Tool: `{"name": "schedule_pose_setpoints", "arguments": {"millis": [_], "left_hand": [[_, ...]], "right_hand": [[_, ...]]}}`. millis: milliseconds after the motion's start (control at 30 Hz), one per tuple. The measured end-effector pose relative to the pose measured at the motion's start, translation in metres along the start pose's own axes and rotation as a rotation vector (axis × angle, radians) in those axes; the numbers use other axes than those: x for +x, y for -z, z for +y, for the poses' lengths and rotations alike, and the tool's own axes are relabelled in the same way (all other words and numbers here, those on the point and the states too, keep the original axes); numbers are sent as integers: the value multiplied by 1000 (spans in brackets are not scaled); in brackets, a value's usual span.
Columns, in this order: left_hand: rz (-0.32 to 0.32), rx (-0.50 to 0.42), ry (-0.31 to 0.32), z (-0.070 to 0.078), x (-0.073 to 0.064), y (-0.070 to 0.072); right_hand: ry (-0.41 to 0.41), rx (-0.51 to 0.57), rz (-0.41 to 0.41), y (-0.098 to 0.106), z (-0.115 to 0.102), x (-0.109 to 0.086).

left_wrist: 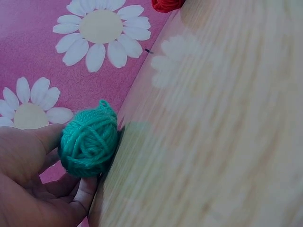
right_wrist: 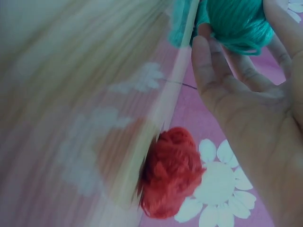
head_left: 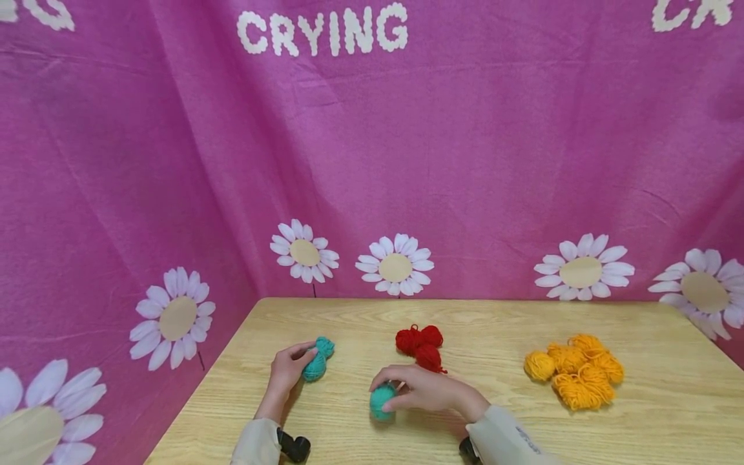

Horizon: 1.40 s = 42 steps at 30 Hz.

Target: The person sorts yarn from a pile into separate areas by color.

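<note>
Two teal yarn balls [head_left: 315, 368] lie touching at the left of the table, and my left hand [head_left: 286, 369] rests against their left side. In the left wrist view, the thumb and fingers of my left hand [left_wrist: 33, 179] grip one teal ball [left_wrist: 90, 142] on the tabletop. Nearer the middle, my right hand [head_left: 427, 389] holds another teal yarn ball [head_left: 381, 402] between thumb and fingers. That ball [right_wrist: 239, 23] appears at the top of the right wrist view, above the palm of my right hand [right_wrist: 255, 113].
Red yarn balls [head_left: 427, 356] sit together just beyond my right hand. Several yellow-orange yarn balls [head_left: 584, 391] are clustered at the right of the wooden table [head_left: 488, 439]. A pink cloth [head_left: 465, 161] with daisies hangs behind and at the left.
</note>
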<state>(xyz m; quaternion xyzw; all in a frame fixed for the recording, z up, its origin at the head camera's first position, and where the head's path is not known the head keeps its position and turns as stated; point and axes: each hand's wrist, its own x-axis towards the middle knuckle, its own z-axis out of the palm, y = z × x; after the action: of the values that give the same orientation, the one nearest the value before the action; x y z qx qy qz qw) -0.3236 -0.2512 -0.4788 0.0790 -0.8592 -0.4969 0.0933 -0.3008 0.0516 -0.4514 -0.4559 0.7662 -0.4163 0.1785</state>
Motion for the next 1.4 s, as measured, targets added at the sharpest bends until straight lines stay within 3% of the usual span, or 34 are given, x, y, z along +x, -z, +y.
{"name": "schedule_pose_setpoints", "arguments": {"millis": [467, 1400], "left_hand": [[-9, -18, 3, 2, -1, 2], [6, -30, 25, 1, 0, 0]], "right_hand": [[-57, 8, 32, -7, -1, 29], [-45, -3, 23, -13, 0, 67]]}}
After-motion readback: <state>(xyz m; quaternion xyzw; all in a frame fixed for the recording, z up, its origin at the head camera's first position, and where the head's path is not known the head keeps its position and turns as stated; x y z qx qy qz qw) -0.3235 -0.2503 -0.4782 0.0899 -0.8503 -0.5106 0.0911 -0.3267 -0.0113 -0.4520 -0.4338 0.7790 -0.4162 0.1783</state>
